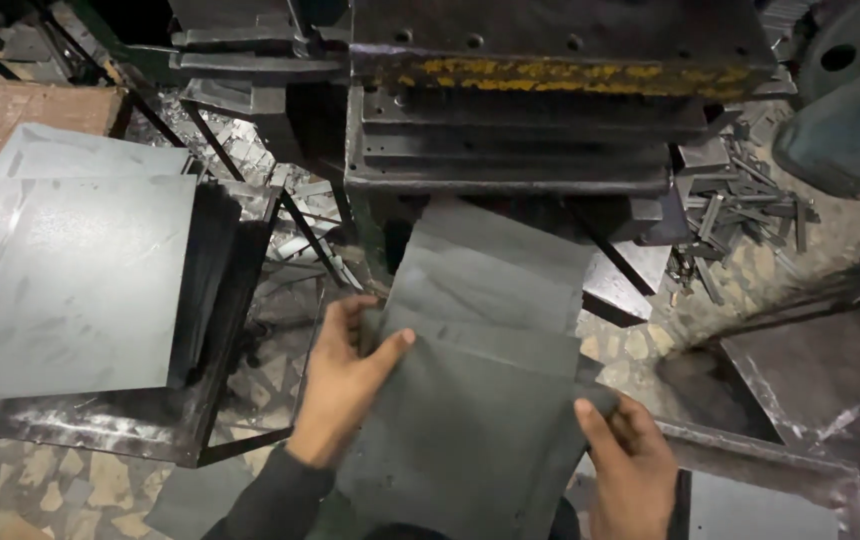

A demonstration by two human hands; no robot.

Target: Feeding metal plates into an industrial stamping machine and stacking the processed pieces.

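My left hand grips the left edge of a dark grey metal sheet, thumb on top. My right hand holds the same sheet at its right corner. The sheet lies over another grey sheet whose far end reaches under the heavy press machine with a worn yellow stripe. Both my sleeves are dark.
A thick stack of grey metal sheets rests on a steel stand at the left. Scrap metal offcuts litter the floor at the right. A dark metal tray lies at the lower right. A wooden board is at far left.
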